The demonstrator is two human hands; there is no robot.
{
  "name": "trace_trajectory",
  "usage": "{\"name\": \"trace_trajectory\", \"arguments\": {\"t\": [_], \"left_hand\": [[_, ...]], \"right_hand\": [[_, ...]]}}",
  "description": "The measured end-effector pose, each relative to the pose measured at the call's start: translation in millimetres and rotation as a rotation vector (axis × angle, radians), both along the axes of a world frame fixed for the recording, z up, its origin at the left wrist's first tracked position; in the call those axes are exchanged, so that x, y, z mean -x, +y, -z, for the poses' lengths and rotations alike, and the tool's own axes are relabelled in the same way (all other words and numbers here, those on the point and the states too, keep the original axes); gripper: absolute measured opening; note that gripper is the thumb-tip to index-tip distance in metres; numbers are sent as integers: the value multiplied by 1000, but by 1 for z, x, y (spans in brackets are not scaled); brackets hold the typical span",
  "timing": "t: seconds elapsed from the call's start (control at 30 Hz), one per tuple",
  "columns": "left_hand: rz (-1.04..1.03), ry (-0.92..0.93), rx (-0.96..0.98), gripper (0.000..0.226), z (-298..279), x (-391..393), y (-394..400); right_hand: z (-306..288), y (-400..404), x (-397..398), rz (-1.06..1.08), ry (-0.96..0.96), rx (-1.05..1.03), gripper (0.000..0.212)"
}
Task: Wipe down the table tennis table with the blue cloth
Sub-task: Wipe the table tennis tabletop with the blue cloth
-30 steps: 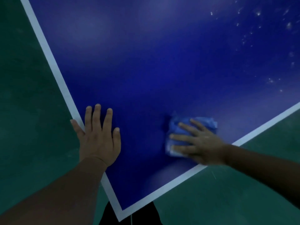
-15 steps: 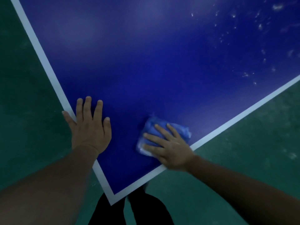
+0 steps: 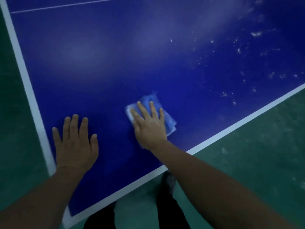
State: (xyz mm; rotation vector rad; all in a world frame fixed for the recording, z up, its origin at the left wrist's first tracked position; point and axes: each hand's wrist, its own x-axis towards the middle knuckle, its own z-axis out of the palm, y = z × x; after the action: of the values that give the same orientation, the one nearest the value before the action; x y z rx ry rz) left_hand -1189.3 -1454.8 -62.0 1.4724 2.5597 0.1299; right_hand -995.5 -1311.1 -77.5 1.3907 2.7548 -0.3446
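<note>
Blue cloth (image 3: 165, 116) half-hidden under right hand (image 3: 149, 126)

Dim light — a green floor (image 3: 257, 162) (scuffed, with pale specks) lies all around.

There are no words, numbers, labels or brand names to read anywhere here.
</note>
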Motion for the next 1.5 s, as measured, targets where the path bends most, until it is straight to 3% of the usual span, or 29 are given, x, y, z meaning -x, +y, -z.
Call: {"name": "trace_trajectory", "arguments": {"t": [0.13,0.23,0.33,0.43,0.5,0.6,0.7,0.73,0.8,0.87,1.0,1.13,1.2,1.3,1.37,1.43,1.5], "left_hand": [[-33,-92,-101,69,-2,-105,45],[25,-138,-121,66,1,-174,80],[86,-126,-94,65,8,-213,95],[129,-74,-60,64,15,-223,95],[136,-56,-50,64,18,-223,96],[115,-63,-36,64,16,-223,98],[100,-67,-45,64,15,-225,99],[97,-63,-52,64,15,-225,98],[95,-59,-60,63,15,-224,99],[95,-63,-55,63,16,-224,100],[102,-56,-49,62,17,-224,100],[103,-54,-21,63,17,-224,101],[103,-47,-10,63,16,-225,101],[98,-38,-11,63,16,-225,102],[97,-29,-3,63,16,-226,102],[93,-17,2,63,16,-226,102],[95,-17,-6,63,17,-226,102]], "right_hand": [[5,79,-26,-11,73,6,50],[3,170,-91,264,-39,-36,56],[-5,234,-206,638,-70,16,55],[-12,249,-289,917,-71,58,53],[-10,244,-285,980,-55,53,53],[-4,204,-217,738,-14,-8,55],[7,109,-151,141,45,-59,55],[8,77,-148,-27,53,-34,52],[9,58,-179,-151,40,15,49],[10,87,-230,-69,-24,-23,55],[-6,186,-326,477,-163,-18,60],[-12,232,-313,882,-45,40,53],[-8,217,-268,732,-50,9,55],[1,149,-213,-36,-32,-27,54],[2,141,-222,-348,-42,-13,51],[2,179,-248,-178,-81,-50,56],[1,224,-282,237,-105,-73,55]]}}
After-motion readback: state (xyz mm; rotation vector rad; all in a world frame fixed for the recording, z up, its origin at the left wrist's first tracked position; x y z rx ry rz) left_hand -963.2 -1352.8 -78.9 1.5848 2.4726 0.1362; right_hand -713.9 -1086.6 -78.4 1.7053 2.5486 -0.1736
